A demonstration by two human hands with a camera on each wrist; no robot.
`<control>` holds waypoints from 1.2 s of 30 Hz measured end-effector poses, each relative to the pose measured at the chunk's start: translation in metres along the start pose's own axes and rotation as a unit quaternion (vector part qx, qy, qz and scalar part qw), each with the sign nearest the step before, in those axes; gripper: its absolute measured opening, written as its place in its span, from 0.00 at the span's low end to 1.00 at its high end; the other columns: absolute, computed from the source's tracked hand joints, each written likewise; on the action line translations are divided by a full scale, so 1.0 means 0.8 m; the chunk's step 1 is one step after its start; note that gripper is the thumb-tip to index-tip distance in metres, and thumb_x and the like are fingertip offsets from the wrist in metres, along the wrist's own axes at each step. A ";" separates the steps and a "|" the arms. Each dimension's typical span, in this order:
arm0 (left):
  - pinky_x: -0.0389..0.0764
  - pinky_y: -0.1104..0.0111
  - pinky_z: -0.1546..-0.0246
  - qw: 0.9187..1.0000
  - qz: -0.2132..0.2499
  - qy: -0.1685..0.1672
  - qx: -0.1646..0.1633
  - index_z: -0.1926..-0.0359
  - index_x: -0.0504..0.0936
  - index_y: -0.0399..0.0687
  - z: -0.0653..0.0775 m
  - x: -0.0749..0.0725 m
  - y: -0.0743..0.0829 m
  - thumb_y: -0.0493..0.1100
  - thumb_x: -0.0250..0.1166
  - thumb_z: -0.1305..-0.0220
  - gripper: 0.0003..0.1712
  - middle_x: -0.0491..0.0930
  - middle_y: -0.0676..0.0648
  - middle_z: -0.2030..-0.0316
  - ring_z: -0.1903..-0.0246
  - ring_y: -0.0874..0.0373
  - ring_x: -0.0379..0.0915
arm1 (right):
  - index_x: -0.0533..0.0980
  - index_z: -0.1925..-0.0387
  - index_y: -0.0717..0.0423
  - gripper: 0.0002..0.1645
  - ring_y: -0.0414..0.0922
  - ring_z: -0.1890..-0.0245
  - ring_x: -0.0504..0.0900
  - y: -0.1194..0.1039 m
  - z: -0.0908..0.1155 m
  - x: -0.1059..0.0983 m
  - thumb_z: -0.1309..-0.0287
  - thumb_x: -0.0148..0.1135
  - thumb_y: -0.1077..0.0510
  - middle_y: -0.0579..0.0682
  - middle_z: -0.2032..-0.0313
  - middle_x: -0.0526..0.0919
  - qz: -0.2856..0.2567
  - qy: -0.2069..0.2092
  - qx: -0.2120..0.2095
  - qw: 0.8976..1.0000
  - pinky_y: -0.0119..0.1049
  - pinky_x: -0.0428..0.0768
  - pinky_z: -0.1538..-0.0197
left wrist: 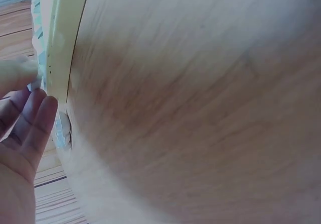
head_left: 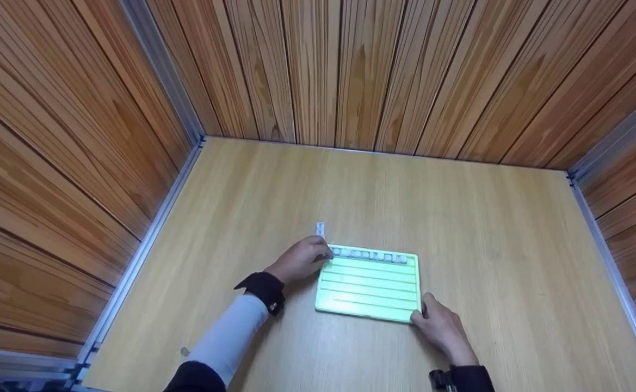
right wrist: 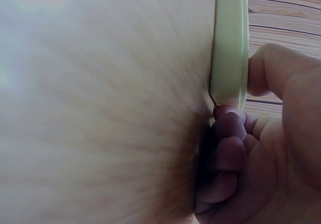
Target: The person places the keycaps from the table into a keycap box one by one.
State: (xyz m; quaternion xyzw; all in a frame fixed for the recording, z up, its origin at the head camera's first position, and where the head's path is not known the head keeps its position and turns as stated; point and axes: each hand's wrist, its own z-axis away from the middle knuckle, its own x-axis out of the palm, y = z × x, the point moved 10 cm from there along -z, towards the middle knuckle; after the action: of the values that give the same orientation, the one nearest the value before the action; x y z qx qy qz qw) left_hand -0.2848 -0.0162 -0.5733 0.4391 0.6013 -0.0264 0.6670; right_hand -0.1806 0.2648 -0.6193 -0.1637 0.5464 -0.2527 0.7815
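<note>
A light green ridged tray [head_left: 369,296] lies on the table, its face divided by several horizontal grooves. Small whitish blocks [head_left: 372,255] stand in a row along its top groove. My left hand [head_left: 302,258] is at the tray's upper left corner, at the end of that row. In the left wrist view its thumb and fingertips pinch a small pale block [left wrist: 35,85], mostly hidden. My right hand [head_left: 440,325] grips the lower right corner of the tray, thumb on top and fingers curled at the side, as the right wrist view shows.
Just beyond my left hand a short line of whitish blocks [head_left: 320,227] lies on the wooden table [head_left: 492,261]. A small grey disc [head_left: 185,351] is near my left forearm. Wood-panelled walls [head_left: 361,76] with metal edging enclose the table at the back and sides.
</note>
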 end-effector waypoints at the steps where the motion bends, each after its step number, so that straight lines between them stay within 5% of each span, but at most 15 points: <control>1: 0.80 0.69 0.51 1.000 -0.006 -0.001 0.001 0.52 0.87 0.46 0.000 0.001 0.001 0.36 0.67 0.32 0.10 0.82 0.50 0.56 0.53 0.59 0.78 | 0.65 0.69 0.53 0.10 0.45 0.76 0.65 0.001 0.000 0.000 0.40 0.57 0.56 0.46 0.77 0.66 0.000 -0.001 0.001 1.000 0.35 0.61 0.73; 13: 0.80 0.68 0.52 1.000 -0.019 -0.008 -0.023 0.53 0.87 0.45 -0.006 0.007 -0.001 0.37 0.66 0.32 0.08 0.82 0.50 0.57 0.54 0.59 0.77 | 0.65 0.69 0.53 0.10 0.44 0.77 0.65 0.001 0.001 0.001 0.39 0.57 0.56 0.46 0.77 0.65 -0.003 -0.003 0.002 1.000 0.35 0.60 0.73; 20: 0.80 0.68 0.54 0.998 -0.056 0.001 0.011 0.56 0.88 0.43 -0.009 0.006 0.008 0.35 0.67 0.34 0.08 0.83 0.49 0.59 0.56 0.57 0.77 | 0.64 0.69 0.53 0.11 0.45 0.76 0.65 -0.002 0.001 0.000 0.39 0.58 0.57 0.46 0.76 0.65 0.005 0.002 -0.008 1.000 0.35 0.60 0.72; 36: 0.80 0.69 0.56 0.994 -0.105 -0.007 0.031 0.57 0.87 0.44 -0.011 0.011 0.016 0.35 0.65 0.34 0.07 0.81 0.49 0.60 0.57 0.58 0.76 | 0.65 0.68 0.53 0.10 0.45 0.75 0.66 0.000 0.000 0.001 0.39 0.58 0.57 0.47 0.75 0.66 0.001 -0.004 0.001 1.000 0.37 0.61 0.71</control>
State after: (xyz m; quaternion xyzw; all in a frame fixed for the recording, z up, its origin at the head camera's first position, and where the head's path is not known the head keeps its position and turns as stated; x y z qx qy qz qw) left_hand -0.2822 0.0015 -0.5724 0.3940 0.6381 -0.1183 0.6509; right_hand -0.1801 0.2648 -0.6198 -0.1635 0.5436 -0.2516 0.7838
